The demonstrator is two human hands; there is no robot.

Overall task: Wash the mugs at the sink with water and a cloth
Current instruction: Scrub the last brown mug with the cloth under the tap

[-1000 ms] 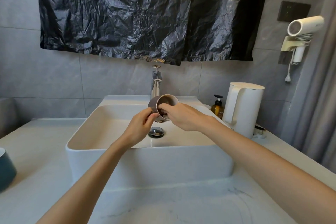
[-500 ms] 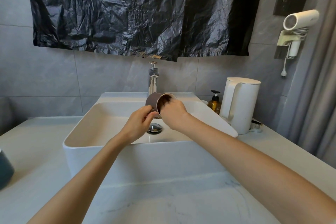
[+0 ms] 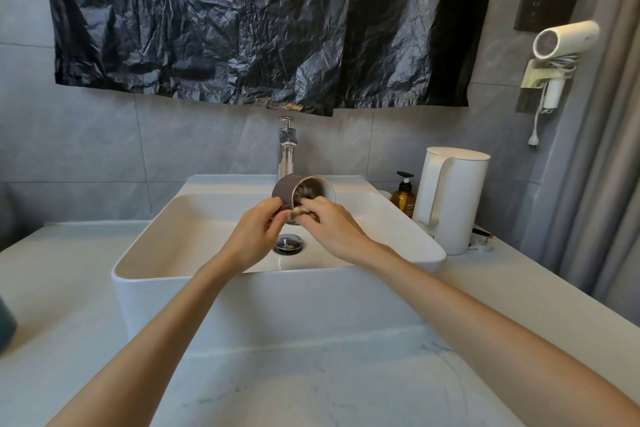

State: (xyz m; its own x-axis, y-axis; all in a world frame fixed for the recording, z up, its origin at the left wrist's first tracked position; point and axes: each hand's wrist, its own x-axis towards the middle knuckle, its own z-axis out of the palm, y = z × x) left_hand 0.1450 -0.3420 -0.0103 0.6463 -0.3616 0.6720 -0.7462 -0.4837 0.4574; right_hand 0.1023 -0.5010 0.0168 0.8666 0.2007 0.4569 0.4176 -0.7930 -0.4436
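Head view: the left hand is gripping the brown mug by its lower side, holding it tilted over the sink with the mouth facing the camera; the right hand is pinching a cloth, part of which is sitting inside the mug and part bunching at the rim between the two hands; the hands are nearly touching below the mug; the mug is hanging above the drain and just in front of the tap, at the back middle of the basin; whether water is running cannot be told; a white kettle and a soap bottle are standing on the worktop by the sink's right rear corner; a dark mug is showing partly at the worktop's left edge.
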